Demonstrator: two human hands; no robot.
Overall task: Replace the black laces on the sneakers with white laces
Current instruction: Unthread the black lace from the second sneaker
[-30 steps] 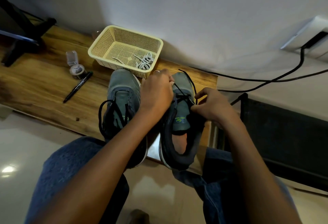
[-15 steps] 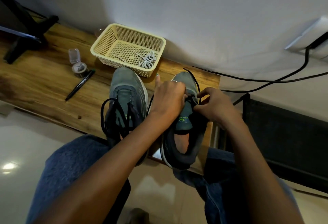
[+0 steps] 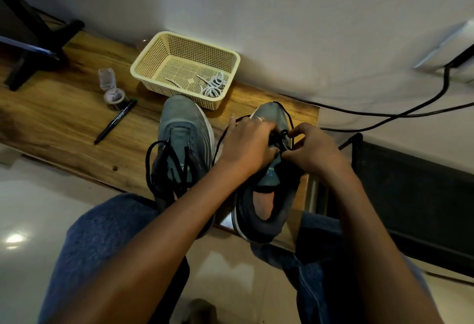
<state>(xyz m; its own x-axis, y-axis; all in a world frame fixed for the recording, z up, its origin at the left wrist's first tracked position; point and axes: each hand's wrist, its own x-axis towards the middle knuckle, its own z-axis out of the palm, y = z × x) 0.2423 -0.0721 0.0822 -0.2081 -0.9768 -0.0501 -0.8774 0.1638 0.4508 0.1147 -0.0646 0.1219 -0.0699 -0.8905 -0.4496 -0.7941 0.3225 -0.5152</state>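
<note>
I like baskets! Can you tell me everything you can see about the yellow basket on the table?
The basket is pale yellow, looks like plastic, and is rectangular with a smooth rounded rim and mesh walls and floor full of tiny holes. It sits upright on the wooden table, close to the wall. Inside, at its right side, lies a bundle of white laces, with a few loose strands beside it. The toe of the left sneaker comes right up to its front wall; whether they touch cannot be told. No hand touches it.

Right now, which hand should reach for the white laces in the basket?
Probably the left hand: it works on the right sneaker nearer the basket, where the white laces lie. The right hand sits farther away, pinching the black lace.
</note>
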